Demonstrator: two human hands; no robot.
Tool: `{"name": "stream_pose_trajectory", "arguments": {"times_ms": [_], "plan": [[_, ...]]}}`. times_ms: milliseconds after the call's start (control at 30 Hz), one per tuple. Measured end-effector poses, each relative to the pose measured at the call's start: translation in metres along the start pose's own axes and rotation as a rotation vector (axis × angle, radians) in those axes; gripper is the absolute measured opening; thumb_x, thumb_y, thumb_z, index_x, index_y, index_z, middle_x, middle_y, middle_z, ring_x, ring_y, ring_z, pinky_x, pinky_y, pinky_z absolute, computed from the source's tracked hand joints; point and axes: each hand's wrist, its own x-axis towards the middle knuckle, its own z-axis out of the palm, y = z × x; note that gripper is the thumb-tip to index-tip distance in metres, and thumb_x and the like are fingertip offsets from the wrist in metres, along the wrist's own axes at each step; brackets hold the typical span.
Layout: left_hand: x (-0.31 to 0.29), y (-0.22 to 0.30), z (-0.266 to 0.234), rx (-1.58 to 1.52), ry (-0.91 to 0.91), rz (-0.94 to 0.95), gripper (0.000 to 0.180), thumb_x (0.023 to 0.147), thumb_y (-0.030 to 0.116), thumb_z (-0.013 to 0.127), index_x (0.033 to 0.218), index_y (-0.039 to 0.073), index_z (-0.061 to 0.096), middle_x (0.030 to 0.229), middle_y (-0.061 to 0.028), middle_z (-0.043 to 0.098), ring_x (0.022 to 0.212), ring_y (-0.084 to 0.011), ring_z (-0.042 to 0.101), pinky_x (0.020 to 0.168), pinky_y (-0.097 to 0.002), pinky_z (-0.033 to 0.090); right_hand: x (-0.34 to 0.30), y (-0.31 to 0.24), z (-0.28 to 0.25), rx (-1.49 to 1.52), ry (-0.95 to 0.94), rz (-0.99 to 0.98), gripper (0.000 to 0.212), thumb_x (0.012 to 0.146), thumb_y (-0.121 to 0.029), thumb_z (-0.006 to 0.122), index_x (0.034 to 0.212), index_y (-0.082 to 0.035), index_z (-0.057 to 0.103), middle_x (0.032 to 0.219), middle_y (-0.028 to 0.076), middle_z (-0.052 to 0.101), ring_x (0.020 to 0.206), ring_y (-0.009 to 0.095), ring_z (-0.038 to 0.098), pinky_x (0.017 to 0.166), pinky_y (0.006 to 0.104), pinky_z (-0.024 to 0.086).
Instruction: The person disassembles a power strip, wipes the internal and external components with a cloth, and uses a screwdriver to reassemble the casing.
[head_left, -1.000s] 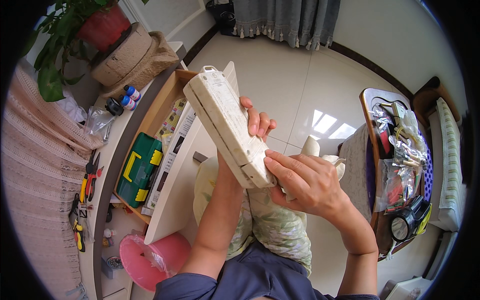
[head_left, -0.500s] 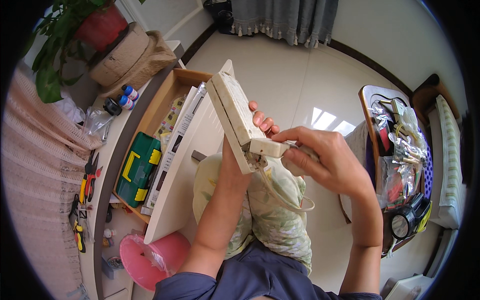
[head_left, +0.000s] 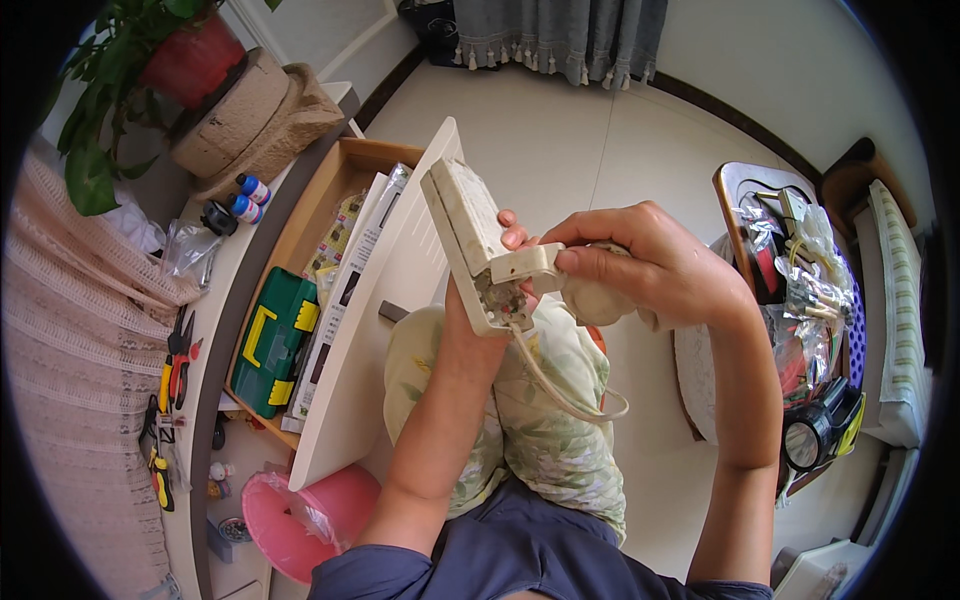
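Above my lap I hold a long, worn cream box that looks like a power strip (head_left: 465, 215), tilted with its far end to the left. My left hand (head_left: 513, 230) wraps round it from beneath, fingertips showing at its right side. The near end lies uncovered, baring a cavity with metal parts (head_left: 503, 297). A cream cord (head_left: 555, 392) loops out of that end. Between thumb and fingers my right hand (head_left: 670, 265) pinches a small cream end cover (head_left: 525, 265) over the cavity. Under my right fingers hangs a crumpled off-white wad (head_left: 598, 295), perhaps cloth.
At left, an open drawer (head_left: 350, 390) holds a green toolbox (head_left: 270, 340) and papers. Pliers (head_left: 178, 360) and small bottles (head_left: 245, 208) lie on the cabinet top. A pink bin (head_left: 320, 520) stands below. To the right, a tray table holds bagged parts and a flashlight (head_left: 815, 430).
The end cover has moved slightly up, showing more of the cavity. My right hand has shifted up and right, and the off-white wad is now more visible. The power strip has moved slightly.
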Motion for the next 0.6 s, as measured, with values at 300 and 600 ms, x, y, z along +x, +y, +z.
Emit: {"name": "stream_pose_trajectory", "arguments": {"times_ms": [300,600], "plan": [[-0.002,0.001,0.013,0.068,0.008,-0.050,0.033,0.091,0.033,0.058,0.106,0.008,0.042,0.088,-0.0011,0.052,0.085,-0.0170,0.053,0.082,-0.0308,0.047,-0.002,-0.003,-0.001,-0.002,0.002,0.030,0.025,0.091,-0.022,0.060,0.101,0.000,0.066,0.081,0.015,0.066,0.069,0.022,0.060,0.066,0.0332,0.047],[0.001,-0.005,0.010,0.112,0.006,-0.019,0.036,0.088,0.034,0.062,0.108,0.010,0.045,0.079,-0.0005,0.052,0.081,-0.0159,0.050,0.085,-0.0323,0.041,-0.025,0.000,0.016,-0.077,0.028,-0.065,0.027,0.081,-0.021,0.071,0.102,-0.004,0.068,0.078,0.015,0.067,0.065,0.026,0.065,0.063,0.0326,0.050]]}}
